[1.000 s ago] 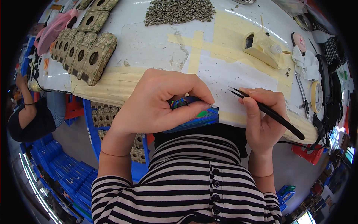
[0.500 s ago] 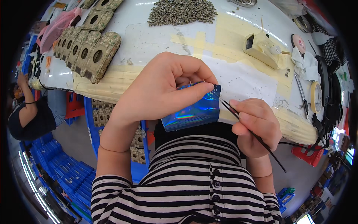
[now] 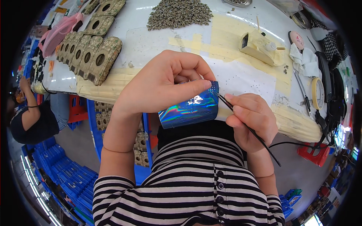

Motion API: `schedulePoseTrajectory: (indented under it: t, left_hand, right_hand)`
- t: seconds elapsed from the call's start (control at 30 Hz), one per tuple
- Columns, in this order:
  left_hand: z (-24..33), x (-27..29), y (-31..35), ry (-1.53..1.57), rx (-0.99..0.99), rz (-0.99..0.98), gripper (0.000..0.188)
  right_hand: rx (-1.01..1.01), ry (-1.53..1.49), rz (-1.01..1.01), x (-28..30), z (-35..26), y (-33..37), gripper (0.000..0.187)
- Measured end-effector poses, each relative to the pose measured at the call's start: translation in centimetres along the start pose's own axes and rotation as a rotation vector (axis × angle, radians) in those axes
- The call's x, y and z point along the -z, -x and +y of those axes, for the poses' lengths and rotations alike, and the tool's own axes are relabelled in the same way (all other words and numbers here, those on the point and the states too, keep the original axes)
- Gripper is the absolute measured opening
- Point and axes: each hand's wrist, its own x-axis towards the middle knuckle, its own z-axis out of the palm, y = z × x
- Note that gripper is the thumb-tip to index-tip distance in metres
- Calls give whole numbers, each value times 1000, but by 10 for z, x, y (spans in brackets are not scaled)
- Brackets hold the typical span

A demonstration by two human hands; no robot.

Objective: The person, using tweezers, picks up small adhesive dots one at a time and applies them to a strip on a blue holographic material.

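Note:
My left hand (image 3: 166, 84) is closed on a shiny blue holographic sheet (image 3: 190, 110), thumb on top near its upper right corner. The sheet curves slightly and hangs toward my body. Rows of tiny dots show by the thumb. In my right hand (image 3: 254, 118) a pair of thin black tweezers (image 3: 249, 129) is pinched, its tips at the sheet's right edge close to my left thumb. Whether the tips grip anything is too small to tell. Under both hands lies a white paper (image 3: 249, 81) scattered with tiny specks.
A pile of small metallic parts (image 3: 179, 14) sits at the back. Several camouflage-patterned cases (image 3: 100, 60) with round holes stand at left, near a pink fan (image 3: 60, 35). To the right are a tape-covered box (image 3: 260, 49), a tape roll (image 3: 318, 93) and a white cloth (image 3: 303, 58). Another person (image 3: 32, 116) is at far left.
Both hands, the sheet and the tweezers have shifted slightly left in view, as has much of the table. The grips look the same, and the tweezer tips stay at the sheet's edge.

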Motion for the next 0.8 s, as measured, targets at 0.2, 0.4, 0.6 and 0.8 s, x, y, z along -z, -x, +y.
schedulePoseTrajectory:
  t: [0.2, 0.4, 0.6, 0.8]
  left_hand:
    - [-2, 0, 0, -31, 4, 15, 11]
    - [0, 0, 0, -15, 8, -4, 11]
    - [-2, -1, 1, -27, -4, 25, 10]
    - [7, -8, 7, -84, -21, 61, 9]
  right_hand:
    - [7, 46, -24, 1, -1, 0, 28]
    - [77, 55, 63, -6, 5, 0, 32]
    - [56, 24, 57, -3, 3, -1, 30]
    - [-277, -324, 215, 9, -6, 8, 25]
